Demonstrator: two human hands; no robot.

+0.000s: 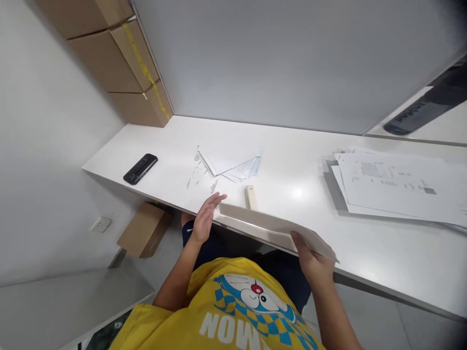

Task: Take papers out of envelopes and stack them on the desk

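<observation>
The right hand (315, 265) is closed, thumb on the near face, around the right end of a long, folded white paper sheet (270, 224) at the table's (292, 150) near edge. The left hand (206, 218) is open, fingers nearly straight, at the sheet's left end; whether it presses there I cannot tell. Holding both ends level and the grip light should keep the fold straight and uncreased. Just beyond stands a small cream oblong block (251, 197), best left unbumped; farther lie fanned white printed papers (233, 167), with a black rectangular phone (140, 168) left.
</observation>
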